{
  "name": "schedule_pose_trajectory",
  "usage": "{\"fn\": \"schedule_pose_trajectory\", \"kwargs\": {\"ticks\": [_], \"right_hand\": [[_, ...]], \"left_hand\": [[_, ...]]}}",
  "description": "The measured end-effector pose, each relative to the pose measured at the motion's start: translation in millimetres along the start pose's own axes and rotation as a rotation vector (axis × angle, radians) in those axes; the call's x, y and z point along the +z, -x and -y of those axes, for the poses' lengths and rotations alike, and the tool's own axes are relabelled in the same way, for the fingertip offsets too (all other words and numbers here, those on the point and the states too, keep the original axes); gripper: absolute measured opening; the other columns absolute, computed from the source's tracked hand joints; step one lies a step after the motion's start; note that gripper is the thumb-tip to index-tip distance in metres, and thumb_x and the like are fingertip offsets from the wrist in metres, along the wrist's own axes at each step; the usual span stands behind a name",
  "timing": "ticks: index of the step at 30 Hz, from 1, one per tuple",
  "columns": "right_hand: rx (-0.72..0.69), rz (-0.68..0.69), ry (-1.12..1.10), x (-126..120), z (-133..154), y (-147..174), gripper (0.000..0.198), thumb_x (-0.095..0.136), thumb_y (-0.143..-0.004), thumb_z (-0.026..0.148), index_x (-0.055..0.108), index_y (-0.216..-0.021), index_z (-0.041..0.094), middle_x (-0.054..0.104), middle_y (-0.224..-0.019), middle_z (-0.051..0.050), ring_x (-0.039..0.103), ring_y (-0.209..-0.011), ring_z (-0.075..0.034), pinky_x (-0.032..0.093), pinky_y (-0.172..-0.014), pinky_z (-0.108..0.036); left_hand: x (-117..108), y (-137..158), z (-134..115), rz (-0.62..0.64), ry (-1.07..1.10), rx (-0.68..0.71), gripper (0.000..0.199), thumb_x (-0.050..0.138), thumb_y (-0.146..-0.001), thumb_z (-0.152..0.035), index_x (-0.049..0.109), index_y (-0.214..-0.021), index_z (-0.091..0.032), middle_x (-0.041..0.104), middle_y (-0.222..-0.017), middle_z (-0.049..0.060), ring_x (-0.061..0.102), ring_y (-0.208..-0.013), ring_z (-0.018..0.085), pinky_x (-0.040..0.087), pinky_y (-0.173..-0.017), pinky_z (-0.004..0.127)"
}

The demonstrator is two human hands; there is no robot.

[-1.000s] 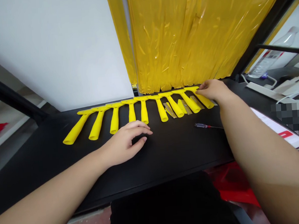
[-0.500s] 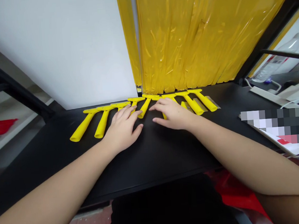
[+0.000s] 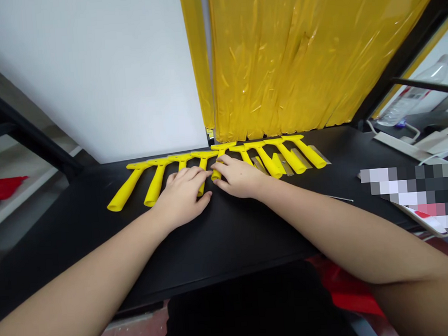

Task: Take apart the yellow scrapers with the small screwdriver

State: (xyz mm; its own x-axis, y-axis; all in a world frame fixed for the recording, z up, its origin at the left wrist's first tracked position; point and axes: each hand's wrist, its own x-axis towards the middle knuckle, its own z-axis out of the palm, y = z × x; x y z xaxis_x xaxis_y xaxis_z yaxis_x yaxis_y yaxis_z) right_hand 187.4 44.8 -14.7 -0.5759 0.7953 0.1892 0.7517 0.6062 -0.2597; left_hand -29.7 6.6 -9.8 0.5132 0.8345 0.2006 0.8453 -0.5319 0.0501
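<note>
Several yellow T-shaped scrapers (image 3: pixel 156 183) with hollow handles lie side by side on a black tabletop (image 3: pixel 229 239), their heads toward the back. My left hand (image 3: pixel 183 194) lies palm down over the handles of two scrapers left of the middle. Its thumb is apart from the fingers, and part of one handle shows between them. My right hand (image 3: pixel 240 177) has its thumb and fingers around the handle end of the middle scraper (image 3: pixel 219 171). Its forearm passes in front of the scrapers on the right, where flat metal blades (image 3: pixel 302 158) show between handles.
Behind the scrapers stand a white panel (image 3: pixel 126 82) and a sheet of wrinkled yellow film (image 3: pixel 278 62). Black frame bars (image 3: pixel 25 130) flank the table. At right are a clear bottle (image 3: pixel 414 93), cables and a partly blurred-out flat object (image 3: pixel 421 200).
My right hand has shifted left onto the handle of the middle scraper, uncovering scrapers to its right. My left hand has come slightly back toward me, showing more of the heads beyond it.
</note>
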Motion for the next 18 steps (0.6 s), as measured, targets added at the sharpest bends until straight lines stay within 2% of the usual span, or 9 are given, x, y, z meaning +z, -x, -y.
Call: {"fn": "schedule_pose_trajectory", "kwargs": {"ticks": [3, 6, 11, 18], "right_hand": [[-0.041, 0.015, 0.021, -3, 1, 4, 0.042, 0.061, -0.106, 0.032, 0.064, -0.143, 0.013, 0.06, -0.145, -0.018, 0.065, -0.126, -0.033, 0.051, -0.111, -0.046], [-0.07, 0.02, 0.031, -5, 0, 6, 0.041, 0.062, -0.105, 0.032, 0.064, -0.141, 0.012, 0.061, -0.141, -0.017, 0.067, -0.123, -0.031, 0.052, -0.11, -0.045], [-0.068, 0.024, 0.022, -7, -1, 7, 0.039, 0.063, -0.105, 0.032, 0.064, -0.139, 0.013, 0.061, -0.142, -0.017, 0.069, -0.118, -0.031, 0.055, -0.106, -0.044], [-0.066, 0.029, 0.029, -5, -1, 5, 0.038, 0.061, -0.106, 0.028, 0.063, -0.141, 0.014, 0.06, -0.145, -0.017, 0.07, -0.119, -0.03, 0.056, -0.104, -0.044]], "left_hand": [[3, -3, 6, 0.012, 0.014, -0.025, 0.059, 0.057, -0.1, -0.049, 0.058, -0.152, -0.022, 0.054, -0.163, 0.014, 0.046, -0.153, 0.038, 0.036, -0.127, 0.063], [6, -5, 11, 0.102, 0.032, -0.064, 0.07, 0.051, -0.102, -0.057, 0.05, -0.161, -0.02, 0.041, -0.175, 0.013, 0.034, -0.163, 0.037, 0.026, -0.133, 0.064], [5, -2, 6, 0.174, 0.011, -0.134, 0.076, 0.046, -0.103, -0.059, 0.05, -0.162, -0.012, 0.032, -0.178, 0.017, 0.032, -0.165, 0.037, 0.028, -0.134, 0.055], [1, -2, 3, 0.202, -0.056, -0.227, 0.076, 0.042, -0.106, -0.055, 0.042, -0.168, -0.011, 0.028, -0.18, 0.016, 0.034, -0.163, 0.04, 0.03, -0.133, 0.057]]}}
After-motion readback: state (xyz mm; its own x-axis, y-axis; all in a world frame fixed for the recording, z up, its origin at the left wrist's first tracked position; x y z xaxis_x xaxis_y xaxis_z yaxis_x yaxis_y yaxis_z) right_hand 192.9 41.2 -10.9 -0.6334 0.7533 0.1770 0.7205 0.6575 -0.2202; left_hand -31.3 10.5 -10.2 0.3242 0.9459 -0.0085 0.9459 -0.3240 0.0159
